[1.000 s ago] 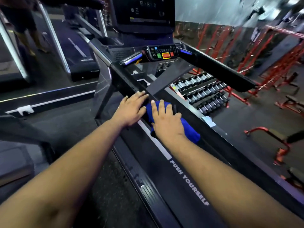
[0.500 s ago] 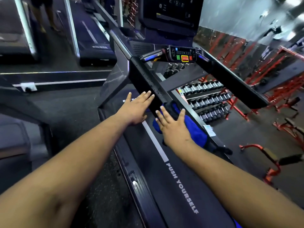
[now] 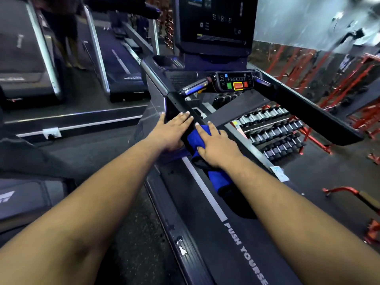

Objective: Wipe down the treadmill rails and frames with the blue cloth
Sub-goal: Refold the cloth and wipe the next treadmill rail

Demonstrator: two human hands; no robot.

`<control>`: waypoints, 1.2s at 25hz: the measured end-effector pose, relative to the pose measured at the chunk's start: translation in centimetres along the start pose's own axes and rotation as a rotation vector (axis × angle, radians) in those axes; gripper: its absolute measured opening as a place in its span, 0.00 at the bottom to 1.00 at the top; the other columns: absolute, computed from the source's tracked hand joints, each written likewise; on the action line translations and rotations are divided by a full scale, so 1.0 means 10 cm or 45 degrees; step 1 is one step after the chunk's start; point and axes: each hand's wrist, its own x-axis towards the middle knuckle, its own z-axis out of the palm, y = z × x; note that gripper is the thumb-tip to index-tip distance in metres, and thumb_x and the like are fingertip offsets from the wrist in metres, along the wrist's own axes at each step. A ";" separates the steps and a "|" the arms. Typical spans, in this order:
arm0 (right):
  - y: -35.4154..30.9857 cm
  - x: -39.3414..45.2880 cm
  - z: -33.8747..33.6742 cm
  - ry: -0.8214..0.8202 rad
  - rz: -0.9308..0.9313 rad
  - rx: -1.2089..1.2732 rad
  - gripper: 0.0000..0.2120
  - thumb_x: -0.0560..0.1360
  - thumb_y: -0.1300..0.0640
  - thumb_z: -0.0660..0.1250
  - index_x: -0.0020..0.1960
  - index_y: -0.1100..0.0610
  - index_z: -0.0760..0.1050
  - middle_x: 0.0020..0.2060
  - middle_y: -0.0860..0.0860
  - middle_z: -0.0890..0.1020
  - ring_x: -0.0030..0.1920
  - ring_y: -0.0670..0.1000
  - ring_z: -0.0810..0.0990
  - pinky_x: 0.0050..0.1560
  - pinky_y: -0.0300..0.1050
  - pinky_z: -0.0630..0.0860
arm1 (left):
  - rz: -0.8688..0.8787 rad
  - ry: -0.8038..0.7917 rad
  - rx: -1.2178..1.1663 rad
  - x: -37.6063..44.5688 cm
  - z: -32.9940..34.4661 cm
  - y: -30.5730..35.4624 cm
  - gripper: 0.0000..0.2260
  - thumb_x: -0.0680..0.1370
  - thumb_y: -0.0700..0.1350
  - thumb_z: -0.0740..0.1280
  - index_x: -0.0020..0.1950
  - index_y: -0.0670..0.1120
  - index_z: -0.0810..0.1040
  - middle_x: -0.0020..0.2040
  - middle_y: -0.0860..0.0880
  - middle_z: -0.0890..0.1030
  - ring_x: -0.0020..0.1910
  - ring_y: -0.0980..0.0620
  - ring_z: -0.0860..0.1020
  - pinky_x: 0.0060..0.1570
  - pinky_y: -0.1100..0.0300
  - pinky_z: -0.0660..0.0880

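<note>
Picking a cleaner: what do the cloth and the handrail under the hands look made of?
Blue cloth: soft fabric, likely microfibre; it bunches and folds matte. Handrail: seemingly hard black plastic or coated metal, smooth with a dull sheen; unclear which.

The crumpled blue cloth [image 3: 206,140] lies bunched on the black left handrail [image 3: 178,104] of the treadmill – one part hangs down below. The black right handrail [image 3: 308,114] stands well apart.
</note>
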 end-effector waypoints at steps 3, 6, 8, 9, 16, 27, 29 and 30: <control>0.01 0.15 -0.09 -0.137 -0.019 0.051 0.38 0.78 0.37 0.59 0.79 0.37 0.38 0.81 0.48 0.43 0.76 0.62 0.55 0.66 0.64 0.71 | 0.053 -0.004 0.012 0.19 -0.09 -0.15 0.37 0.78 0.46 0.63 0.82 0.51 0.47 0.82 0.52 0.46 0.81 0.54 0.48 0.75 0.35 0.44; 0.06 0.19 -0.27 -0.275 -0.064 0.057 0.42 0.74 0.29 0.59 0.78 0.36 0.38 0.81 0.49 0.42 0.78 0.61 0.52 0.72 0.64 0.64 | 0.203 0.039 -0.021 0.44 -0.23 -0.25 0.31 0.79 0.46 0.60 0.81 0.50 0.54 0.82 0.52 0.54 0.80 0.55 0.52 0.76 0.38 0.48; 0.11 0.19 -0.44 -0.312 -0.077 0.085 0.43 0.73 0.27 0.58 0.80 0.39 0.42 0.81 0.51 0.43 0.78 0.62 0.54 0.75 0.61 0.61 | 0.390 0.020 -0.022 0.65 -0.29 -0.23 0.29 0.80 0.52 0.57 0.80 0.50 0.57 0.81 0.52 0.57 0.80 0.55 0.55 0.76 0.41 0.51; 0.13 0.17 -0.50 -0.308 -0.070 0.103 0.43 0.73 0.27 0.57 0.80 0.40 0.43 0.81 0.51 0.44 0.78 0.62 0.56 0.75 0.59 0.60 | 0.491 -0.005 -0.031 0.75 -0.31 -0.21 0.30 0.78 0.55 0.53 0.80 0.50 0.58 0.81 0.51 0.58 0.79 0.54 0.56 0.76 0.41 0.53; 0.05 -0.03 -0.30 -0.158 0.130 0.082 0.44 0.72 0.25 0.56 0.78 0.37 0.36 0.81 0.49 0.46 0.79 0.53 0.53 0.74 0.61 0.63 | 1.058 -0.022 -0.130 1.27 -0.14 -0.34 0.30 0.78 0.58 0.47 0.80 0.50 0.60 0.81 0.51 0.58 0.79 0.55 0.58 0.75 0.45 0.52; -0.49 -0.08 0.10 0.198 0.786 -0.077 0.40 0.71 0.26 0.57 0.79 0.41 0.55 0.74 0.50 0.69 0.70 0.54 0.71 0.61 0.55 0.74 | 1.465 -0.075 -0.062 1.65 -0.13 -0.35 0.29 0.81 0.61 0.42 0.79 0.52 0.59 0.80 0.53 0.59 0.79 0.55 0.59 0.75 0.42 0.58; -0.52 -0.07 0.11 0.218 0.835 -0.100 0.40 0.71 0.27 0.56 0.78 0.42 0.57 0.73 0.50 0.70 0.70 0.54 0.71 0.61 0.55 0.74 | 1.473 -0.108 -0.067 1.65 -0.11 -0.36 0.29 0.81 0.61 0.42 0.80 0.52 0.59 0.80 0.53 0.59 0.79 0.56 0.58 0.75 0.41 0.58; -0.55 -0.07 0.12 0.236 0.890 -0.113 0.39 0.71 0.27 0.55 0.78 0.42 0.58 0.73 0.50 0.70 0.70 0.54 0.71 0.62 0.55 0.73 | 1.502 -0.111 -0.056 1.68 -0.10 -0.37 0.29 0.81 0.61 0.42 0.80 0.52 0.59 0.80 0.53 0.60 0.79 0.56 0.58 0.75 0.41 0.58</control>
